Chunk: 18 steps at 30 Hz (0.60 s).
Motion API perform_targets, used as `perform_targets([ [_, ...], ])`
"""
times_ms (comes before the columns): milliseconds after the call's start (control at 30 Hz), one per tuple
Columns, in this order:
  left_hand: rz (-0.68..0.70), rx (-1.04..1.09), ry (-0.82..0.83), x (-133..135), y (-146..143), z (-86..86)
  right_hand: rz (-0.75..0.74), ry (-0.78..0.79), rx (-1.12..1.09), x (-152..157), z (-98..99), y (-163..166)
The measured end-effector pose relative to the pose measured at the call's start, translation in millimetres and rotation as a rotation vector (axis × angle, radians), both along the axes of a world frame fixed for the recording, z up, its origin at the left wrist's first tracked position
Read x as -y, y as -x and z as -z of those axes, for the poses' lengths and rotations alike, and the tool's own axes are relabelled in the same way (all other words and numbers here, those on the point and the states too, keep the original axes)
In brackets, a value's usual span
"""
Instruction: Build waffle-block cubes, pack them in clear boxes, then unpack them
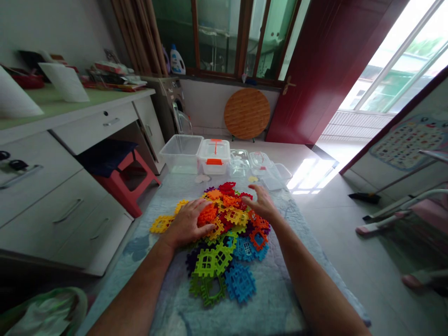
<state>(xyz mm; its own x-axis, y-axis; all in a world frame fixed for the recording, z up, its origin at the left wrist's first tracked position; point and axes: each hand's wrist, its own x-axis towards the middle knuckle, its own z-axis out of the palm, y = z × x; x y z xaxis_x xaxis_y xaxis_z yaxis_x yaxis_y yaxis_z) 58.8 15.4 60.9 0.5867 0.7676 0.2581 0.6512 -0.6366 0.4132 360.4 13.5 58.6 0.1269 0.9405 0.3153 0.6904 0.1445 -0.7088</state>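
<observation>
A heap of plastic interlocking building blocks [229,214] in several colours lies on the cloth-covered table. My left hand [191,219] rests on the heap's left side, its thumb and fingers apart around some orange blocks [207,214]; no firm grip shows. At the right edge, my right hand [262,203] is open beside red and orange blocks, thumb and fingers spread. Yellow blocks [161,224] lie left of my left hand. Nearer to me are green blocks [209,262] and blue blocks [241,282], some with window-like grids. Parts of the heap are hidden under my hands.
Along the table's far end stand an open clear bin [182,151], a lidded box with orange latches [214,158] and smaller clear containers [240,161]. A red stool [129,172] and white drawers [70,210] are at left. A pink-seated chair [427,214] stands at right.
</observation>
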Motion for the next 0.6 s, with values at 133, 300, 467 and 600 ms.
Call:
perform_targets([
  [133, 0.04, 0.046, 0.009, 5.2, -3.8, -3.6, -0.242, 0.14, -0.089, 9.9, 4.5, 24.1],
  [300, 0.075, 0.091, 0.023, 9.0, -11.2, -4.5, -0.365, 0.17, -0.046, 21.6, -3.0, 29.8],
  [467, 0.082, 0.134, -0.018, 12.1, -17.8, -5.3, -0.428, 0.133, -0.04, 29.9, -8.0, 30.6],
  [600, 0.023, 0.197, -0.077, 12.4, -22.5, 0.7, -0.43, 0.017, -0.117, 28.1, -7.5, 34.0],
])
